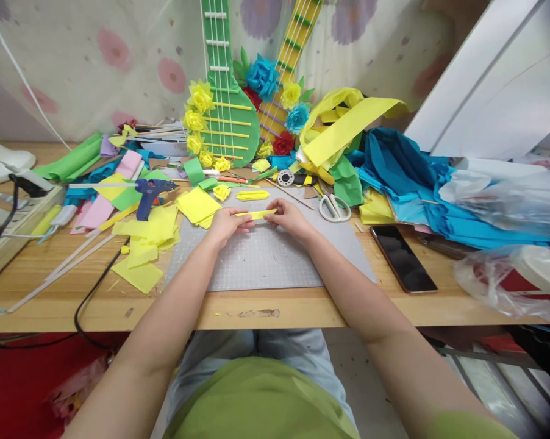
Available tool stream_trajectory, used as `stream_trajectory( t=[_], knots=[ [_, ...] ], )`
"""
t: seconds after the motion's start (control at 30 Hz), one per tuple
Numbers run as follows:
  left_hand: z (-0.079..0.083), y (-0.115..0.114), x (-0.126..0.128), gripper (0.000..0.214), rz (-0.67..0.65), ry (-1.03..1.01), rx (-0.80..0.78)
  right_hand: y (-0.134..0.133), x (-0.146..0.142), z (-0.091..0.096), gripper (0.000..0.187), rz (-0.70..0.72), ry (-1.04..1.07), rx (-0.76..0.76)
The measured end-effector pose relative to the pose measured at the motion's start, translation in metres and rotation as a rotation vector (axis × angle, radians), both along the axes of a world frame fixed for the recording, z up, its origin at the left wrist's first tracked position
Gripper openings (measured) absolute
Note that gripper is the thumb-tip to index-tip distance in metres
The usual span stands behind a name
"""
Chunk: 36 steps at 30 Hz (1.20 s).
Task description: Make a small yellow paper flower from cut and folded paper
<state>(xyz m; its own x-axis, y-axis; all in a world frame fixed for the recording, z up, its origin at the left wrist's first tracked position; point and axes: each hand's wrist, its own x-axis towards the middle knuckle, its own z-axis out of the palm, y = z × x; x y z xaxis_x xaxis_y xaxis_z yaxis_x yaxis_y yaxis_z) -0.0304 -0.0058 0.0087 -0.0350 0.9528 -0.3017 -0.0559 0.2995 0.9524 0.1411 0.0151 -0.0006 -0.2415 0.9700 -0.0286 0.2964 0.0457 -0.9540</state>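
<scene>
A narrow yellow paper strip (pixel 257 214) is stretched between my two hands, just above the grey cutting mat (pixel 266 262). My left hand (pixel 229 225) pinches its left end, and my right hand (pixel 289 218) grips the right end with thumb and fingers. Just beyond the strip lie folded yellow paper pieces (pixel 252 195) and a small yellow paper flower (pixel 221 192). Left of my left hand sits a stack of yellow paper squares (pixel 197 206). White-handled scissors (pixel 334 207) rest on the mat to the right of my right hand.
A blue glue gun (pixel 149 196) stands among paper scraps on the left, near a black cable (pixel 92 292). Green (pixel 233 122) and yellow paper guitars (pixel 293 49) lean at the back. At right are a phone (pixel 403 258), blue paper (pixel 394 164) and a bagged cup (pixel 522 280).
</scene>
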Motion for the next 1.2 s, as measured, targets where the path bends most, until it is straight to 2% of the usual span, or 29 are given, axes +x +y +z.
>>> stream_trajectory(
  t=[0.23,0.4,0.53,0.6,0.67,0.77,0.87,1.0,1.1,1.2],
  knots=[
    [-0.001,0.001,0.001,0.029,-0.017,0.008,-0.002,0.003,0.002,-0.006,0.019,0.007,-0.007,0.019],
    [-0.003,0.003,-0.004,0.038,-0.069,0.052,0.019,0.003,0.004,-0.005,0.020,0.009,-0.023,0.024],
    [0.002,0.014,-0.007,0.048,-0.141,0.238,0.185,0.003,0.004,-0.007,0.021,0.016,-0.039,0.081],
    [0.008,0.021,-0.003,0.050,-0.240,0.348,0.256,0.003,0.003,-0.010,0.021,0.017,-0.043,0.158],
    [0.014,0.027,0.004,0.048,-0.338,0.486,0.260,0.002,0.003,-0.012,0.021,0.021,-0.048,0.223],
    [0.020,0.030,0.014,0.039,-0.342,0.618,0.221,0.002,0.005,-0.014,0.024,0.023,-0.020,0.242],
    [0.019,0.027,0.020,0.043,-0.322,0.511,0.089,0.002,0.008,-0.013,0.034,-0.033,0.141,0.190],
    [0.010,0.015,0.025,0.043,-0.224,0.168,-0.031,0.000,0.002,-0.011,0.053,-0.113,0.478,0.040],
    [0.003,0.007,0.031,0.041,-0.118,0.034,-0.028,-0.003,-0.008,-0.013,0.058,-0.069,0.548,-0.052],
    [0.000,0.002,0.038,0.043,-0.036,-0.009,-0.003,-0.004,-0.014,-0.016,0.057,-0.139,0.526,-0.050]
  ],
)
